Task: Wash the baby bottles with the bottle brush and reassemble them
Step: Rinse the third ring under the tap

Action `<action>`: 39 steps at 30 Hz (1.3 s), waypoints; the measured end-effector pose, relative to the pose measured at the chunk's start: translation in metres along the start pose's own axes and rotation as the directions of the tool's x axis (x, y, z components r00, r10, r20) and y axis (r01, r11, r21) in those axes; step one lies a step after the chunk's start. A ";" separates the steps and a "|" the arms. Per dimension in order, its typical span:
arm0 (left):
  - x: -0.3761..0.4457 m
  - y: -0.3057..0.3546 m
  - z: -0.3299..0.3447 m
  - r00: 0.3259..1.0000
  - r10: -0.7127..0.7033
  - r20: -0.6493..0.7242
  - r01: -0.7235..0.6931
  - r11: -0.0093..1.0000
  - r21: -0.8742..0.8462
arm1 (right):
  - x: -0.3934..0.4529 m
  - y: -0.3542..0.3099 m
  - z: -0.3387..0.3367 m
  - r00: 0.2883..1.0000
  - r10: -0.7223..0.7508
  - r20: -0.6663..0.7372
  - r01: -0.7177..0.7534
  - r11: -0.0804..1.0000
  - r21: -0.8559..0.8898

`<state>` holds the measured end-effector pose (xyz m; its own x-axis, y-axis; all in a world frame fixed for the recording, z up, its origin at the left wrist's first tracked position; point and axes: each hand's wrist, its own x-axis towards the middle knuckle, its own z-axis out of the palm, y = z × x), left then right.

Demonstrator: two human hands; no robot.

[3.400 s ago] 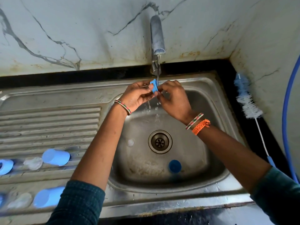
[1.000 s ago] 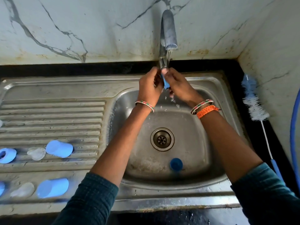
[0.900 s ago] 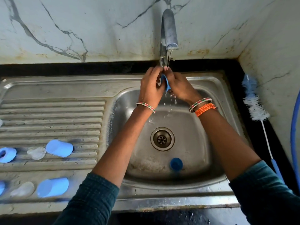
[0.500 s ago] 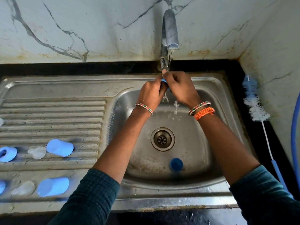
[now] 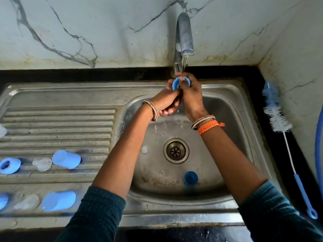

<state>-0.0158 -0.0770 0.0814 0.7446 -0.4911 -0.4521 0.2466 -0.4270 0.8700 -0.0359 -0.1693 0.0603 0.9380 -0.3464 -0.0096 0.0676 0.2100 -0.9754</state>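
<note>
Turning under the tap, the blue ring now showed its open side, held by the right hand and left hand together; half a second before, fingers hid it, so rinsing looked nearly done

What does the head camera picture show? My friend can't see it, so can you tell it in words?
Two hands, left hand and right hand, hold a blue bottle ring under water running from the tap over a steel sink. A bottle brush lies on the counter to the right. Blue caps and clear teats lie on the ribbed drainboard to the left.
</note>
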 end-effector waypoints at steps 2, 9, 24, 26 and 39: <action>-0.005 -0.014 -0.004 1.000 -0.018 -0.005 0.019 0.978 0.209 | -0.002 0.006 0.000 0.997 0.073 0.003 -0.073 0.996 0.050; -0.015 -0.081 -0.030 0.949 -0.306 0.076 0.249 0.876 0.414 | 0.014 0.000 -0.032 0.927 0.250 0.279 -0.203 0.961 -0.185; 0.009 -0.025 0.013 0.953 0.031 -0.302 -0.173 0.874 -0.454 | 0.009 -0.005 -0.033 0.948 0.071 0.309 0.161 0.733 -0.661; 0.010 -0.027 0.014 0.935 0.040 -0.352 -0.190 0.895 -0.403 | 0.005 -0.011 -0.032 0.943 -0.027 0.332 0.272 0.638 -0.720; 0.013 -0.031 0.027 0.827 0.371 -0.422 -0.396 0.918 0.030 | 0.011 -0.014 -0.037 0.937 0.344 0.057 -0.301 0.881 -0.366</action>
<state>-0.0310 -0.0906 0.0433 0.9691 -0.2445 0.0318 -0.0875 -0.2203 0.9715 -0.0394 -0.2097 0.0661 0.9218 -0.2005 -0.3318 -0.3470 -0.0451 -0.9368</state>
